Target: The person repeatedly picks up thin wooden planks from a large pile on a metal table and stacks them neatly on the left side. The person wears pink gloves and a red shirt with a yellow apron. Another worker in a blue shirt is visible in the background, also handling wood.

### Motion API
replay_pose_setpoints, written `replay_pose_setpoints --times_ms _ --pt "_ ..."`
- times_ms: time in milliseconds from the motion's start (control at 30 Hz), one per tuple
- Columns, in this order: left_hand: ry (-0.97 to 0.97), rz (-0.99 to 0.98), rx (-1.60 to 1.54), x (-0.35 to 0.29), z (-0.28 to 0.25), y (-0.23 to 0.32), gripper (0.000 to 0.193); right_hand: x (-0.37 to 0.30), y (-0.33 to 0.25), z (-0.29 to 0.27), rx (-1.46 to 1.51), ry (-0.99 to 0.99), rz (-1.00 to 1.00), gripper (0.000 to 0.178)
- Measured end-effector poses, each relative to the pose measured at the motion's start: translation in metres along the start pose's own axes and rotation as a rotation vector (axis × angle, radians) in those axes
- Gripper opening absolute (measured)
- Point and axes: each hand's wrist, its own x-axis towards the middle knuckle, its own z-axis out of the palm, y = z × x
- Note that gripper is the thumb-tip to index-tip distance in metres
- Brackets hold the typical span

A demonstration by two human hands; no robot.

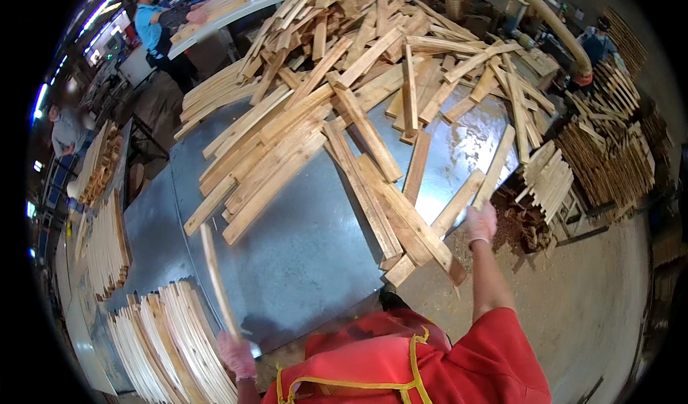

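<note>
My right hand point(481, 222), in a thin pinkish glove, is closed on the near end of a wooden slat point(498, 162) at the right edge of the metal table. That slat slants up and away toward the heap. At the lower left, my gloved left hand point(236, 355) grips the lower end of another narrow wooden slat point(216, 278), whose far end points at the loose boards. Beside this hand lies a row of pale slats point(168, 339) packed side by side. A large jumbled heap of boards point(358, 53) covers the far part of the table.
Several boards point(423, 235) overhang the table's front right corner. The metal tabletop point(308, 260) lies before me. Stacked slats point(605, 164) stand on the right floor, and a thick hose point(552, 17) curves behind them. A co-worker in blue point(150, 27) stands at a far-left table.
</note>
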Motion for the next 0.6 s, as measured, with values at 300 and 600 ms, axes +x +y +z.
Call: replay_pose_setpoints --times_ms 300,600 --pt "0.217 0.39 2.068 0.007 0.024 0.037 0.08 0.09 0.036 0.058 0.258 -0.257 0.347 0.068" --pt "-0.74 0.022 1.332 -0.07 0.354 -0.082 0.078 0.04 0.031 0.022 0.696 -0.648 0.301 0.01"
